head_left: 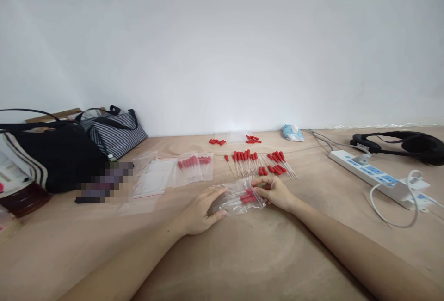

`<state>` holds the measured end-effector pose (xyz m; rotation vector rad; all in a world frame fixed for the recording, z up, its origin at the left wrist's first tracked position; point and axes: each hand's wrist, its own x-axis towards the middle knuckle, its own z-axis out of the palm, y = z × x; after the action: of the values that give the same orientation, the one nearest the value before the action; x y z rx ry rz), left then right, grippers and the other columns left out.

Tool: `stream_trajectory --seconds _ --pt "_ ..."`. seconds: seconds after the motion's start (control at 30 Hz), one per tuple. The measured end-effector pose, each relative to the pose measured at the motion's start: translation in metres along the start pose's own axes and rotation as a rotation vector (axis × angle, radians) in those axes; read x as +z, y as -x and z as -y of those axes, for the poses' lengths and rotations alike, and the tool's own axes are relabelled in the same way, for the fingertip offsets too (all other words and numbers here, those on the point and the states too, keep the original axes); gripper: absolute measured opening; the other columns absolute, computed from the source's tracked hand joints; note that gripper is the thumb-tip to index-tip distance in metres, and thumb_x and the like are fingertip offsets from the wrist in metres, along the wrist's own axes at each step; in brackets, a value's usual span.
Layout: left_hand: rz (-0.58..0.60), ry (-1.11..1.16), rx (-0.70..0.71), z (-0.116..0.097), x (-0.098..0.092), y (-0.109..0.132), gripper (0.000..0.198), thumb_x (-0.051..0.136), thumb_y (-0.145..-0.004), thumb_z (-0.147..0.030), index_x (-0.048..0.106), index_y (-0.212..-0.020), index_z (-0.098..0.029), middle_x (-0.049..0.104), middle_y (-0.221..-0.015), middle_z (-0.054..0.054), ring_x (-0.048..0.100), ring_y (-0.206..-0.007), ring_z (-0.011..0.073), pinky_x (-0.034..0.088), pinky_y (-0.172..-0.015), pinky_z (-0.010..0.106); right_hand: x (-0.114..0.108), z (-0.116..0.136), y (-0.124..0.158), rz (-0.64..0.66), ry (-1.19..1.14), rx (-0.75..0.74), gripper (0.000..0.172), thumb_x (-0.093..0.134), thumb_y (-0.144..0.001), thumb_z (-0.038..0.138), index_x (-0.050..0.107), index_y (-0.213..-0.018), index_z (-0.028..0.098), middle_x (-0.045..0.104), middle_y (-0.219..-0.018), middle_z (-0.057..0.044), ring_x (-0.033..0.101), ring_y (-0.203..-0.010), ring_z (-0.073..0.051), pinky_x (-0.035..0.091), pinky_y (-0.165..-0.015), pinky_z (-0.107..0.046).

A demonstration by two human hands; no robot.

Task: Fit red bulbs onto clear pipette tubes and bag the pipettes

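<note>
A clear zip bag (231,205) with several red-bulbed droppers (247,196) inside lies between my hands. The red bulbs are at its right end, the thin clear stems toward the left. My left hand (199,211) holds the bag's left end, thumb at the near edge and fingers at the far edge. At the right end, my right hand (275,192) pinches the bag's edge between thumb and fingers. Just beyond, loose droppers (247,157) lie in a spread group, with several red bulbs (276,169) at its near side.
Filled bags (190,168) and flat bags (154,178) lie to the left. Farther back are clear stems (236,138) and red bulbs (217,142). A power strip (371,171), black headset (398,146) and blue-white packet (292,132) are right; bags (118,130) stand left.
</note>
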<state>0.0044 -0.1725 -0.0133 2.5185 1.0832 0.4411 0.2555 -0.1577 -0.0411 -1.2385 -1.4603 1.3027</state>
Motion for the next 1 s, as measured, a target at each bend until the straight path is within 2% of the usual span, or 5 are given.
stream_trajectory --seconds 0.17,0.47,0.63,0.83,1.0 --pt "0.002 -0.002 0.013 0.002 0.000 0.001 0.048 0.048 -0.081 -0.038 0.039 -0.125 -0.021 0.044 -0.129 0.007 0.035 -0.121 0.0233 0.030 -0.100 0.041 -0.018 0.001 0.002 0.154 0.038 -0.014 0.037 0.067 -0.060 0.040 0.061 -0.087 0.015 0.051 -0.050 0.005 0.045 -0.042 -0.006 0.033 -0.036 -0.016" --pt "-0.005 -0.023 0.006 0.001 0.001 0.000 0.048 0.049 -0.080 -0.038 0.041 -0.124 -0.021 0.044 -0.128 0.007 0.036 -0.120 0.0235 0.031 -0.099 0.042 0.003 -0.006 -0.010 -0.071 0.061 -0.089 0.032 0.064 -0.060 0.046 0.061 -0.063 0.014 0.057 -0.055 0.000 0.045 -0.045 -0.008 0.037 -0.043 -0.021" --pt "-0.002 -0.008 0.026 0.001 0.000 -0.002 0.044 0.049 -0.080 -0.036 0.045 -0.121 -0.020 0.045 -0.128 0.007 0.037 -0.120 0.0229 0.030 -0.101 0.042 -0.011 -0.002 -0.010 0.044 0.210 -0.133 0.027 0.056 -0.068 0.042 0.060 -0.063 0.015 0.058 -0.058 0.000 0.048 -0.052 -0.010 0.038 -0.051 -0.023" --pt "0.024 -0.018 0.038 0.002 0.000 -0.002 0.044 0.049 -0.081 -0.037 0.047 -0.121 -0.019 0.042 -0.131 0.008 0.034 -0.123 0.0228 0.028 -0.102 0.043 -0.043 0.007 -0.026 -0.401 0.724 -0.102 0.019 0.054 -0.069 0.035 0.058 -0.067 0.017 0.062 -0.069 -0.004 0.054 -0.063 -0.015 0.037 -0.056 -0.025" --pt "0.042 -0.037 0.036 0.003 0.000 -0.002 0.044 0.047 -0.082 -0.037 0.046 -0.122 -0.018 0.040 -0.132 0.008 0.032 -0.124 0.0214 0.026 -0.103 0.042 -0.038 0.011 -0.030 -0.420 1.045 0.010 0.024 0.052 -0.072 0.039 0.058 -0.063 0.018 0.063 -0.070 -0.007 0.056 -0.068 -0.020 0.032 -0.052 -0.027"
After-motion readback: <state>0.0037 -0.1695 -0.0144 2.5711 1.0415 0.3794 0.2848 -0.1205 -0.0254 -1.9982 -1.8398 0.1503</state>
